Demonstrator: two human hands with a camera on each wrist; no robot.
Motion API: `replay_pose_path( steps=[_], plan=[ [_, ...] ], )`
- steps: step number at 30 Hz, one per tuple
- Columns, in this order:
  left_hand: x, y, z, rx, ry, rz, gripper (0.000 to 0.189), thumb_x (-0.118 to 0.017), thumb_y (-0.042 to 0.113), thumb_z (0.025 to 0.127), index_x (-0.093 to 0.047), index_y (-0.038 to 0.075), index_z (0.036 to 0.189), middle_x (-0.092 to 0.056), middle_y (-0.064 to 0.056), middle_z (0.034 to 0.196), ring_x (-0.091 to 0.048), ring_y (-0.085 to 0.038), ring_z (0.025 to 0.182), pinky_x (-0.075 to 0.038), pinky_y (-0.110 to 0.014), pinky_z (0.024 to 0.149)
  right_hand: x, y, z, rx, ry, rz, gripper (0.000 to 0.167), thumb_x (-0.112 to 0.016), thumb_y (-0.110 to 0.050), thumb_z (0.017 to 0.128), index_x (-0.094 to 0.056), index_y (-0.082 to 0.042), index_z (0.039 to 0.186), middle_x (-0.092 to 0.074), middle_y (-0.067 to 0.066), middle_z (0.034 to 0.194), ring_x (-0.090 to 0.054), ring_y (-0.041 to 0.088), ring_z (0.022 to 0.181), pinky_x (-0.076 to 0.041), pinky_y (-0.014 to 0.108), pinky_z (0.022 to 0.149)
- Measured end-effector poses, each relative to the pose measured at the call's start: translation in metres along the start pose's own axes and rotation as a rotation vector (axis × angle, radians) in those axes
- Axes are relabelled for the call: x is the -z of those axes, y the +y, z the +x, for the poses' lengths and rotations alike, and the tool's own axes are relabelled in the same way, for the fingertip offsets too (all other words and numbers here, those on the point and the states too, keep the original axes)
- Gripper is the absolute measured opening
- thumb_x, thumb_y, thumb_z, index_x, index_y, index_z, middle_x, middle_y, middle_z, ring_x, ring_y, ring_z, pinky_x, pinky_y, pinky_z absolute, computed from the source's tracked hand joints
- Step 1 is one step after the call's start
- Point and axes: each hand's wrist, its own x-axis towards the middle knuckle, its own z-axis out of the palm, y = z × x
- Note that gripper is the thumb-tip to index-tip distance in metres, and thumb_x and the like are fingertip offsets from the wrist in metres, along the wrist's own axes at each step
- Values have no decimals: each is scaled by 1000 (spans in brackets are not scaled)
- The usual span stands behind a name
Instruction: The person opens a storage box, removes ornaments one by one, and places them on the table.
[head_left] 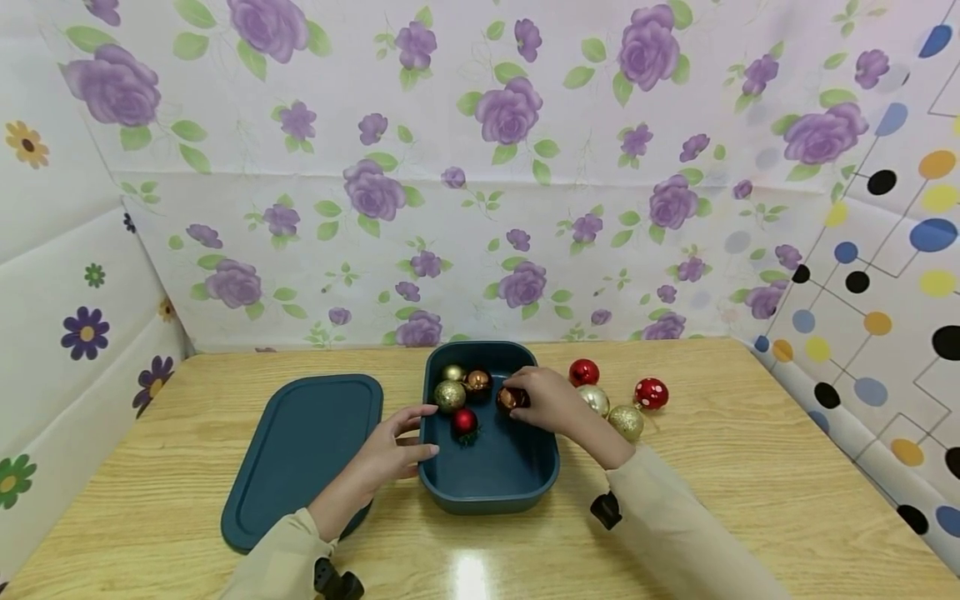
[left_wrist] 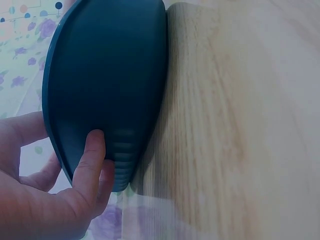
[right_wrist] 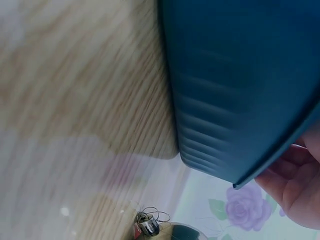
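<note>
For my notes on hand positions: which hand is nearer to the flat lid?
Left. The left hand touches the left wall of the container, beside the lid; the right hand is farther right, holding a brown ball inside the container.

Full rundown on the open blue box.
Dark blue, smooth, plastic-looking open box: rounded corners, thin rim, ridged outer corner. It stands upright on the wood-grained table. Four baubles lie inside, at left; the right hand holds another bauble in or over it. The left hand touches its left rim and outer wall.
</note>
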Motion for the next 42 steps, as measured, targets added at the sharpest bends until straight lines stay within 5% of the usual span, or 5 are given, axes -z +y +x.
replay_pose_path(
  steps=[21,32,42],
  plan=[
    [2,-1,-1,9,-4,-5,52,-62,2,84,-47,13,132,-36,-21,136,-52,-28,105,-52,-39,71,19,6,-36,-9,185,329,42,-75,-14,75,-64,1,112,-64,13,107,-61,26,95,-51,37,78],
    [2,-1,-1,2,-11,-17,52,-62,2,84,-46,11,132,-35,-21,137,-52,-29,106,-51,-40,72,37,21,-61,-151,256,605,44,-74,-13,76,-62,0,116,-60,14,113,-61,27,100,-49,39,82],
    [1,-2,0,3,-8,-22,52,-62,1,85,-46,11,133,-36,-21,137,-52,-28,105,-51,-40,72,53,37,-83,-262,280,616,46,-73,-12,77,-59,3,118,-57,20,119,-57,34,105,-49,37,83]
  ],
)
